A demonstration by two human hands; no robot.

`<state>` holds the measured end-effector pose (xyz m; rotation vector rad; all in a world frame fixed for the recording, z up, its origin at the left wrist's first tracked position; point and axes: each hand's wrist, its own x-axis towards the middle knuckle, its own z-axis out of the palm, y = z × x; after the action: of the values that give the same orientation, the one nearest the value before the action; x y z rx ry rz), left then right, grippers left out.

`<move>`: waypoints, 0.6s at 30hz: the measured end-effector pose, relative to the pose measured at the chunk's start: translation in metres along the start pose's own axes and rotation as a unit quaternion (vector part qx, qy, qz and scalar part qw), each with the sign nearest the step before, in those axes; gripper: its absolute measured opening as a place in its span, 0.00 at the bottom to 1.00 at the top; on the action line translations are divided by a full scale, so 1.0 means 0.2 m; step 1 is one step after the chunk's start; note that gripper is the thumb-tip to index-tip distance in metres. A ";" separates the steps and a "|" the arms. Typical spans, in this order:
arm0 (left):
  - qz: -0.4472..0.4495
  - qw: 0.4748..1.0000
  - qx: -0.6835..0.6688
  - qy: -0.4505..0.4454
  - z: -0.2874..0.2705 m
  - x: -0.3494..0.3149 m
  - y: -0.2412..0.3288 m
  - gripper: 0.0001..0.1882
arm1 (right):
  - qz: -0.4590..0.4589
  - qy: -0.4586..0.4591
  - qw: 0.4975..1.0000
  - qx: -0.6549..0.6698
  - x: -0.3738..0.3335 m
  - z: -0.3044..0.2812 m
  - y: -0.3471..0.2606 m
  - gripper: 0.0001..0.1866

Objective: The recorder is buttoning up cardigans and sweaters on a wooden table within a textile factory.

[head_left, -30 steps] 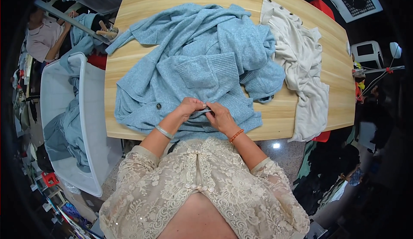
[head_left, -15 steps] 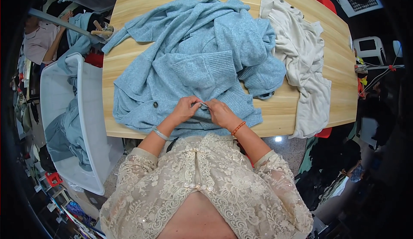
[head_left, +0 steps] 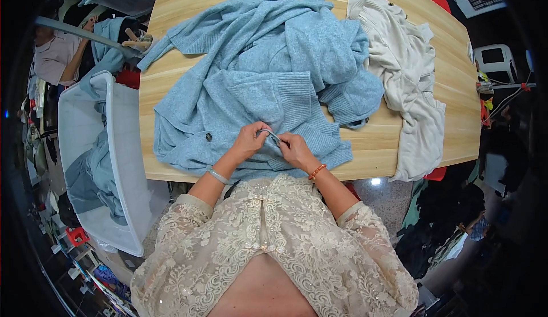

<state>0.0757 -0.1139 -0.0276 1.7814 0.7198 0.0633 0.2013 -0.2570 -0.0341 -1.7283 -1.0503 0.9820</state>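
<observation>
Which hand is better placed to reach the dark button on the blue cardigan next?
Left, probably. The dark round button on the light blue knitted cardigan lies just outside the left hand; the right hand sits farther away.

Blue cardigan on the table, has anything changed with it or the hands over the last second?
Hardly anything. Both hands, left hand and right hand, still pinch the front edge of the blue cardigan at the near table edge, the fingers only shifting slightly. The cardigan, the white garment and the plastic bin lie as before.
</observation>
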 end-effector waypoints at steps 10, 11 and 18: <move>0.030 0.999 -0.030 -0.014 0.01 0.01 -0.01 0.07 | -0.055 0.002 0.998 0.008 0.01 -0.06 -0.04 0.09; 0.011 0.999 -0.023 -0.023 0.01 0.00 -0.01 0.07 | -0.052 0.009 0.998 0.024 0.00 -0.06 -0.05 0.08; 0.054 0.998 0.021 -0.008 0.03 -0.04 -0.07 0.07 | 0.018 -0.081 0.983 -0.161 -0.01 -0.13 -0.13 0.09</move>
<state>0.0661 -0.1202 -0.0388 1.8574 0.6170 0.1077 0.2169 -0.2594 -0.0017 -1.9567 -1.3469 1.0335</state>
